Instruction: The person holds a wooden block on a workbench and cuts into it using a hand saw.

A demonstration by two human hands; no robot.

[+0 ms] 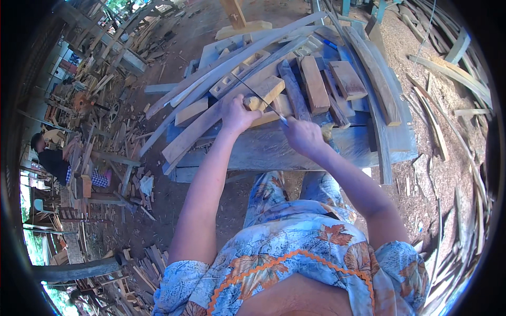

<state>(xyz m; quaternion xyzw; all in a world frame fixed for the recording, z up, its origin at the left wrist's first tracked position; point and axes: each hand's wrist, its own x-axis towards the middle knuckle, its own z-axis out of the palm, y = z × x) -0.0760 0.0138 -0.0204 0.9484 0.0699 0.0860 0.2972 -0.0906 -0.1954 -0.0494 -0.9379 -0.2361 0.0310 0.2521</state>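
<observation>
My left hand [240, 113] is closed around the near end of a short light-brown wooden block [273, 89], steadying it on the workbench [348, 142]. In my right hand [304, 136] is the handle of a long thin file [254, 92]. Its dark, narrow blade slants up and left across the block, close to my left fingers. Whether the blade touches the wood cannot be made out. A long curved board [200, 129] lies beneath my left hand. Right of the block are a dark wood strip [294, 89] and a thick brown block [314, 87].
Another block [348, 80] and a long curved plank [374, 73] lie at the bench's right. A blue pen-like object [330, 44] is at the back. Wood scraps [432, 124] litter the floor on the right. A person [55, 160] sits far left among wood piles.
</observation>
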